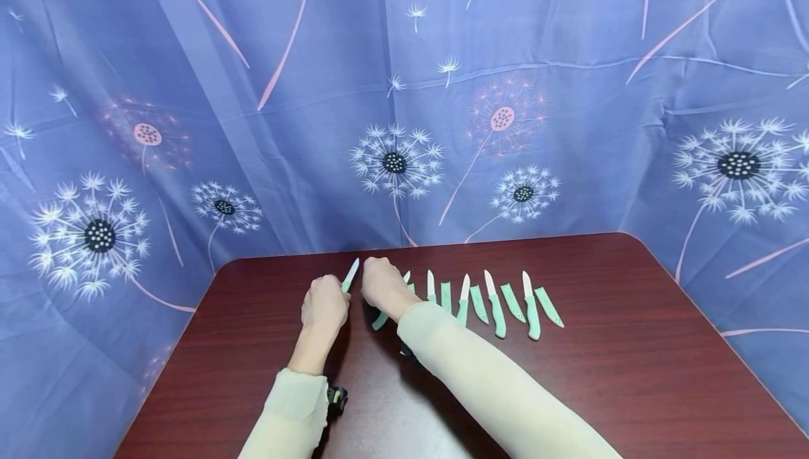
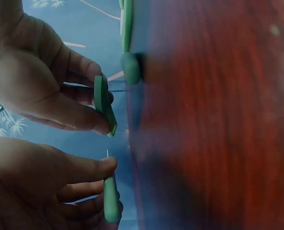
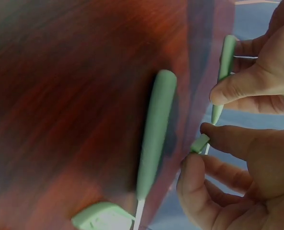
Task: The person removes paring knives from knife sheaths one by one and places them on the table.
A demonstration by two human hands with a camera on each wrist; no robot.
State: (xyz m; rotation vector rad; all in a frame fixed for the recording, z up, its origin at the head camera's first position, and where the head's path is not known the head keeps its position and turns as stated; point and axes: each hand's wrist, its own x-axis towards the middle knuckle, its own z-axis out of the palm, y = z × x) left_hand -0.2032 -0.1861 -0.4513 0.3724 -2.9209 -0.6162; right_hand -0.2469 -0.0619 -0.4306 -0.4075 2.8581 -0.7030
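My left hand (image 1: 325, 303) grips a small paring knife (image 1: 352, 271) by its green handle, the white blade pointing up and away. In the left wrist view, thumb and fingers pinch the knife's handle (image 2: 111, 199). Close by on the right, my right hand (image 1: 384, 286) pinches a green blade sheath (image 2: 100, 96) between thumb and fingers; in the head view the hand hides it. The sheath (image 3: 199, 143) and the knife's blade end are close together, and a thin strip of white shows beside the sheath in the right wrist view.
Several more green-handled knives (image 1: 531, 315) with white blades lie in a row on the dark red wooden table (image 1: 632, 375), with green sheaths (image 1: 548, 307) beside them. My right forearm partly covers the nearest ones. A blue dandelion-print cloth (image 1: 316, 164) hangs behind the table.
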